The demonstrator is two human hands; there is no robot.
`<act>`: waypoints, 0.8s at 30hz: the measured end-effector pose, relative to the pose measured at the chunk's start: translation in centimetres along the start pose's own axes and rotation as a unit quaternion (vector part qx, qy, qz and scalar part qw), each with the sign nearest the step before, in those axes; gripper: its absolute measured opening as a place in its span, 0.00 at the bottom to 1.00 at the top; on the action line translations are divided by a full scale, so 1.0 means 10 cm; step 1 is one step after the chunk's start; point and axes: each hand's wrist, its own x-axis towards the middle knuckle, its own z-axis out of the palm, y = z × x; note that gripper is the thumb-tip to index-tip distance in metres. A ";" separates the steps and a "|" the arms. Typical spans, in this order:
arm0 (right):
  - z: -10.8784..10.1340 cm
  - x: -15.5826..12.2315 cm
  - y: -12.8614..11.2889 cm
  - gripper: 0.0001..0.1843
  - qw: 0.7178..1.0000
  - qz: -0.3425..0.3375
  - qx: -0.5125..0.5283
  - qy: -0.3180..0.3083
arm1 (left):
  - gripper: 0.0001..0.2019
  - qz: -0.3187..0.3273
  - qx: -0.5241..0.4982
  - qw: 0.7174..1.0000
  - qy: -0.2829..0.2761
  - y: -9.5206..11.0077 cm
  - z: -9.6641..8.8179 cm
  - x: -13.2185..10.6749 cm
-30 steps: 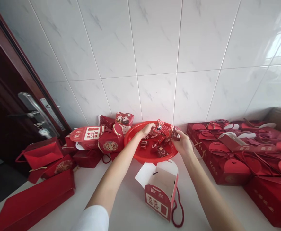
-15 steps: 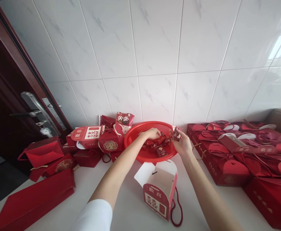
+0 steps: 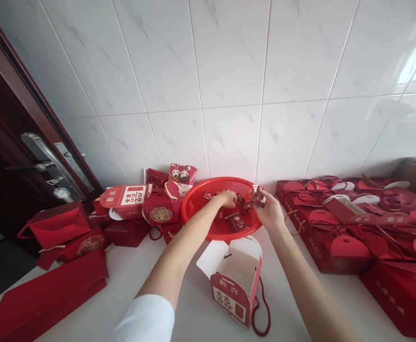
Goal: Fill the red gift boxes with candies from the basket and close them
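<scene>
A round red basket (image 3: pixel 200 190) stands on the white counter against the tiled wall, with small red wrapped candies (image 3: pixel 237 221) in it. My left hand (image 3: pixel 225 198) reaches into the basket, fingers curled down over candies. At the basket's right rim my right hand (image 3: pixel 269 211) is closed on a bunch of red wrapped candies (image 3: pixel 257 196). In front of the basket an open red and white gift box (image 3: pixel 235 280) with a red cord handle stands between my forearms.
Rows of closed red gift boxes (image 3: pixel 339 237) fill the counter at the right. More red boxes and bags (image 3: pixel 132 204) lie in a heap at the left, with a long flat red box (image 3: pixel 47 294) at the front left. A dark door with a metal handle (image 3: pixel 40 159) stands left.
My left hand has dropped from the basket's far rim, where it held up a candy, down into the basket's middle. My right hand has stayed at the right rim, holding its candies.
</scene>
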 end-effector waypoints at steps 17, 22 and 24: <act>0.00 -0.03 -0.03 0.05 1.000 0.011 -0.022 -0.004 | 0.14 -0.068 -0.132 0.986 0.071 -0.38 -0.13 -0.02; 0.00 -0.03 -0.02 0.05 1.000 0.006 -0.020 0.002 | 0.10 -0.143 -0.106 0.979 0.101 -0.55 -0.19 0.01; 0.02 -0.04 -0.02 0.05 1.000 0.005 -0.015 -0.006 | 0.12 -0.173 -0.092 0.975 0.104 -0.63 -0.21 0.02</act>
